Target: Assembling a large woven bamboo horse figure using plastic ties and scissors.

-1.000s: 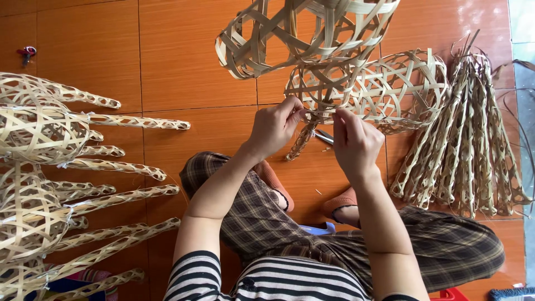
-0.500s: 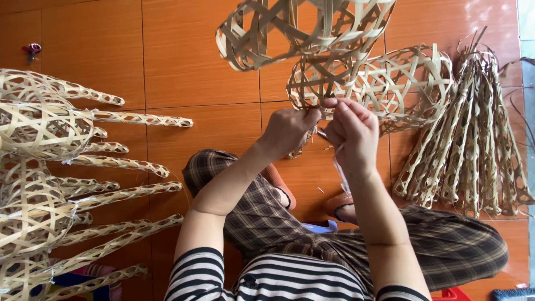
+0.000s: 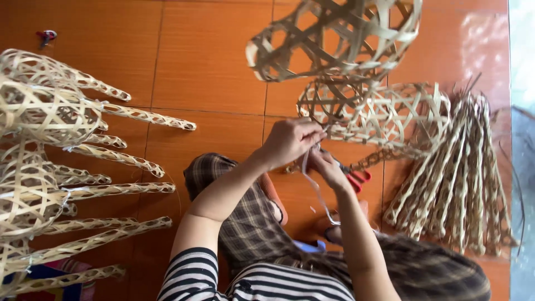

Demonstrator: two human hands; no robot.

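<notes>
Head view, looking down at orange tiled floor [image 3: 212,67]. Left hand [image 3: 291,140] clenched on pale strip [image 3: 316,192], pinched at lower edge of woven bamboo basket [image 3: 379,114]. Right hand [image 3: 329,168] just below left, fingers closed on same strip; strip trails down toward lap. Red-handled scissors [image 3: 356,178] just beside right hand. Second open-weave basket [image 3: 340,36] above, overlapping first. Bundle of woven cones [image 3: 462,178] at right. Stack of finished woven pieces [image 3: 50,156] at left, well apart.
</notes>
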